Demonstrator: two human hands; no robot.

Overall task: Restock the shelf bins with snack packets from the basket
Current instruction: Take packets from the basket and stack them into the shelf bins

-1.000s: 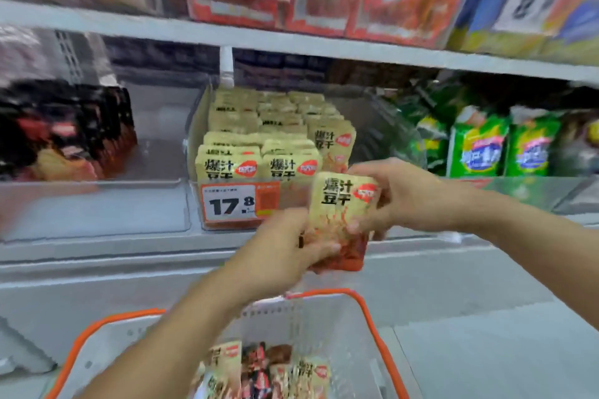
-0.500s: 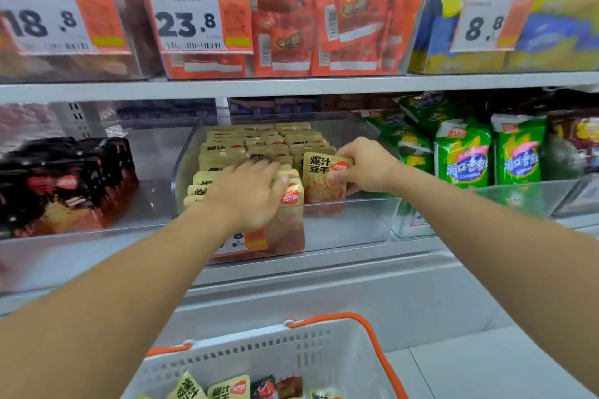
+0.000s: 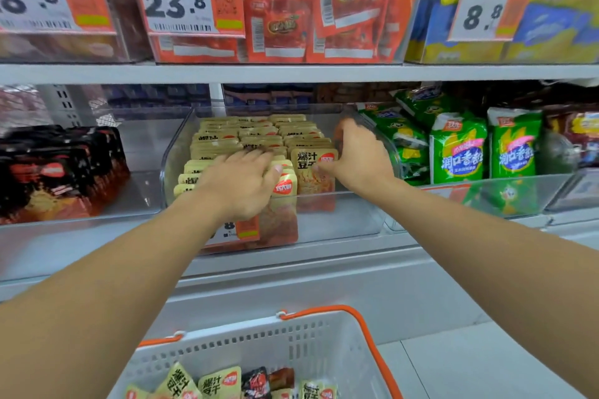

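A clear shelf bin on the middle shelf holds three rows of upright yellow snack packets. My left hand lies flat with spread fingers on the front packets of the left and middle rows. My right hand is at the bin's right side. Its thumb touches the front packet of the right row, and its blurred fingers stretch back beside that row. The white basket with orange handles sits below, with several yellow packets and a dark one inside.
A bin of black packets stands to the left, and green bags to the right. The upper shelf carries red packets and blue-yellow packs behind price tags. Grey floor lies at the lower right.
Both hands carried a yellow packet from above the basket up into the bin. The packet now stands at the front of the right row, and my right fingers have lifted off it.
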